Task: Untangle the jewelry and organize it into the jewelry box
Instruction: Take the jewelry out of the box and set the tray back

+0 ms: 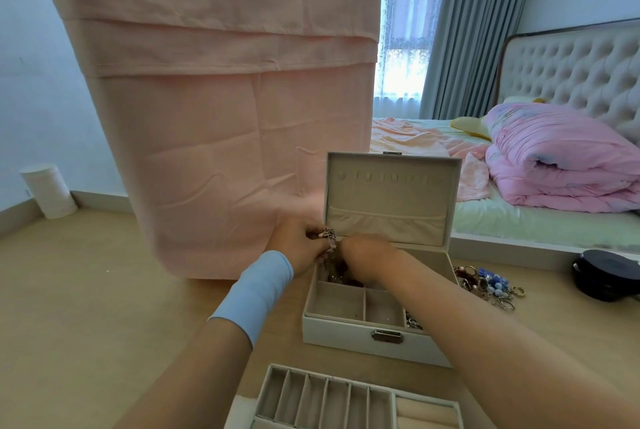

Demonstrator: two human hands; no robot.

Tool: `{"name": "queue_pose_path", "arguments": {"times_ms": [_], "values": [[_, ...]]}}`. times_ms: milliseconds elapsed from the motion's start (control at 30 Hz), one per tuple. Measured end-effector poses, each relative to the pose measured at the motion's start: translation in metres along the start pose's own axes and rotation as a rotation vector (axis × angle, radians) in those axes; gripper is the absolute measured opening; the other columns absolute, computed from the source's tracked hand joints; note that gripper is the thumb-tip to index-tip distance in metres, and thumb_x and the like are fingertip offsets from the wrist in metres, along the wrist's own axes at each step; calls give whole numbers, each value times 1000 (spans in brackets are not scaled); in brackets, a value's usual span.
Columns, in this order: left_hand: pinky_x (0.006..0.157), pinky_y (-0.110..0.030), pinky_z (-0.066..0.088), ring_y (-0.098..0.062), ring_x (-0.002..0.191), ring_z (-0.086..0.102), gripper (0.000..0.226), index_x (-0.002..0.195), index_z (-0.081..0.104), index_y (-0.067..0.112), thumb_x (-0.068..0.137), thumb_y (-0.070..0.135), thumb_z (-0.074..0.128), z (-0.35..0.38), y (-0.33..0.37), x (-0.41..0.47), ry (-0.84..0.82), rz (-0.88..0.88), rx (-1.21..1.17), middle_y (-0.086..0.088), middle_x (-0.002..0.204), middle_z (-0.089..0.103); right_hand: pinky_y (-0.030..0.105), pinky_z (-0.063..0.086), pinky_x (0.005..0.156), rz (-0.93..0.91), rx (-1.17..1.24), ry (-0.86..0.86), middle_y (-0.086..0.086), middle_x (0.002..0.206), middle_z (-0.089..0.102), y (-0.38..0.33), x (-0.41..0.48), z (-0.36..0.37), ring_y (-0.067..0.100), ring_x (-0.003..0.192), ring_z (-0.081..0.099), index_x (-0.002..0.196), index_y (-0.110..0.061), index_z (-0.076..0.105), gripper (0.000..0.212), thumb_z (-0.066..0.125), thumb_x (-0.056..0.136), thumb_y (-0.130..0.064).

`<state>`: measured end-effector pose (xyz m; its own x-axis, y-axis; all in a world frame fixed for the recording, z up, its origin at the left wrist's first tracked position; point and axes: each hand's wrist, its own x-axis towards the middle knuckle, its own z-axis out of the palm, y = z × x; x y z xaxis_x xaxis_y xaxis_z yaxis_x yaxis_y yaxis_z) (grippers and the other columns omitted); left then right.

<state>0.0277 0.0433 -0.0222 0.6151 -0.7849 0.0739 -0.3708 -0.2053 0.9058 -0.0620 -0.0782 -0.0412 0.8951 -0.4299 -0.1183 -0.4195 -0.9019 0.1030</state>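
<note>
Above jewelry box point(349, 335): left hand point(294, 245), right hand point(367, 255), each grip pinching tangled jewelry point(329, 235).

A big pink cloth point(221, 117) hangs down to the wooden floor point(86, 290). A white round can point(48, 191) stands by the wall. On the bed point(519, 221) lies a puffy pink blanket point(561, 165). A gray curtain point(478, 30) hangs behind. A black round thing point(604, 274) sits on the floor beside the bed.

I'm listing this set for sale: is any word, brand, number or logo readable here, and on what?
None can be read. The jewelry box, its metal latch, the divider tray and the black round case show no legible marking.
</note>
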Motion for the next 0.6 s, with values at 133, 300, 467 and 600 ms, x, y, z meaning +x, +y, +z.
{"name": "queue_pose_path", "arguments": {"times_ms": [133, 300, 467, 600], "values": [[60, -17, 54, -10, 57, 60, 10, 94, 72, 5, 86, 0, 67, -2, -4, 4, 20, 19, -4, -3, 70, 66, 36, 50, 86, 31, -85, 62, 16, 127, 65, -3, -1, 4, 34, 116, 63, 123, -7, 62, 28, 57, 98, -20], [60, -18, 55, -15, 61, 61, 17, 104, 71, 1, 87, 0, 67, 0, -4, 4, 14, 8, -5, -9, 77, 67, 35, 47, 79, -5, -13, 51, 15, 119, 68, -2, -6, 1, 34, 109, 65, 117, -10, 65, 31, 61, 95, -31], [70, -31, 60, -19, 62, 64, 13, 98, 73, 6, 86, 5, 69, -2, 13, 2, 43, 56, 41, -10, 77, 71, 28, 39, 57, 66, 626, 182, 14, 79, 66, 25, -24, -18, 24, 70, 58, 78, -13, 59, 22, 53, 98, -19], [72, -35, 60, -20, 64, 68, 8, 90, 74, 14, 86, 9, 69, 10, 42, -5, 16, 120, 47, -8, 75, 73, 25, 57, 65, 102, 1215, 151, 14, 106, 71, 40, -58, -42, 25, 88, 72, 89, -11, 60, 19, 51, 105, -18]]}}
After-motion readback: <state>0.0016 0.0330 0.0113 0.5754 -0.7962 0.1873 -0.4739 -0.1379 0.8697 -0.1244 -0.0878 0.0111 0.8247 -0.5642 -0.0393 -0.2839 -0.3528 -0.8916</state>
